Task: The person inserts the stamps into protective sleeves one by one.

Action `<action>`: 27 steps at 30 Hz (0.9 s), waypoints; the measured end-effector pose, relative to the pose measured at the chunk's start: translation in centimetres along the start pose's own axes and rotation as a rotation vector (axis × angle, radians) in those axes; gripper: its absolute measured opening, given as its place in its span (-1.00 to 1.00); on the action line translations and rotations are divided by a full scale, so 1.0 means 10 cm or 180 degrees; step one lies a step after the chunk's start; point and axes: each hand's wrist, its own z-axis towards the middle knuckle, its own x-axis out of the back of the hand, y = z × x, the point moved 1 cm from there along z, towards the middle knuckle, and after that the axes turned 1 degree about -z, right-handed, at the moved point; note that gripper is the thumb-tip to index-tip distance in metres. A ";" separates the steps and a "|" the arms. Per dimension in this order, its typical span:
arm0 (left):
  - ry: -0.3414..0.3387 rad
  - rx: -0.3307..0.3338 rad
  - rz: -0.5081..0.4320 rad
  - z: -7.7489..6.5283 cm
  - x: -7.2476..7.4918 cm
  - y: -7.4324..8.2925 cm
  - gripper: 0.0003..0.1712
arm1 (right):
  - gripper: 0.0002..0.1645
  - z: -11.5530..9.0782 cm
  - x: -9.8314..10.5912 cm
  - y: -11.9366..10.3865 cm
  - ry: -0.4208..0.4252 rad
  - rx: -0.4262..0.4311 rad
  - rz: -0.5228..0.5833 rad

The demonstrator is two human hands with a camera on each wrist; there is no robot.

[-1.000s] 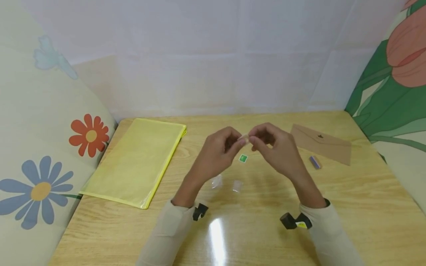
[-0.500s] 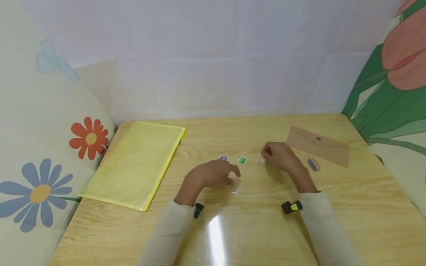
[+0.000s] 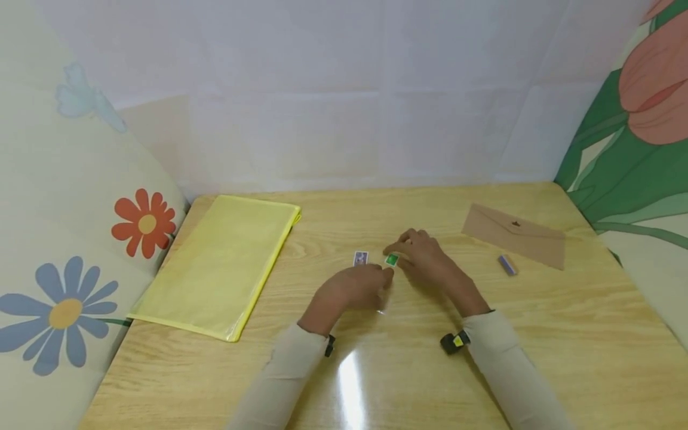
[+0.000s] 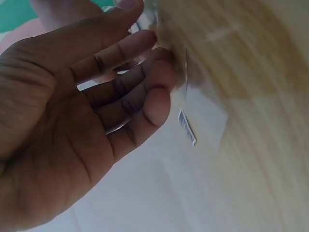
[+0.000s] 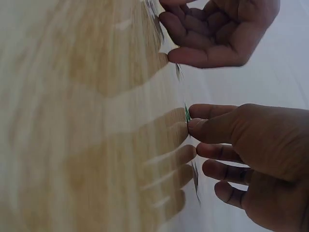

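Note:
In the head view, a green stamp [image 3: 392,260] lies flat on the table between the right hand's [image 3: 424,257] thumb and index finger. The right wrist view shows these two fingertips pinching at the green stamp's edge, the other fingers spread beside it. My left hand [image 3: 357,286] is low over the table just in front, palm inward and fingers loosely bent, near a clear plastic piece [image 3: 380,312] that it mostly hides. A purple stamp [image 3: 361,258] lies beyond the left hand's knuckles. Part of another stamp [image 5: 195,176] shows behind the right fingers.
At the left lies a yellow zip folder [image 3: 215,269]. A brown envelope [image 3: 516,236] and a small blue-and-tan block [image 3: 507,265] lie at the right. A white cloth [image 3: 344,137] hangs behind the wooden table [image 3: 419,370].
The hands were together above the table, then parted. The right hand set a pale stamp down at right and moved left to the green one. The left hand shifted slightly right over the plastic.

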 end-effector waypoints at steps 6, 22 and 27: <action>0.0080 -0.0012 0.0328 0.05 -0.05 0.05 -0.57 | -0.72 0.01 -0.02 -0.02 0.0071 -0.0071 -0.0014; 0.0088 -0.0007 0.0301 0.06 -0.08 0.05 -0.64 | -0.96 0.03 0.00 0.00 0.0028 -0.0077 -0.0119; 0.0188 -0.0018 0.0472 0.10 -0.11 0.05 -0.75 | -0.95 0.04 0.02 0.04 0.0086 -0.0103 -0.0083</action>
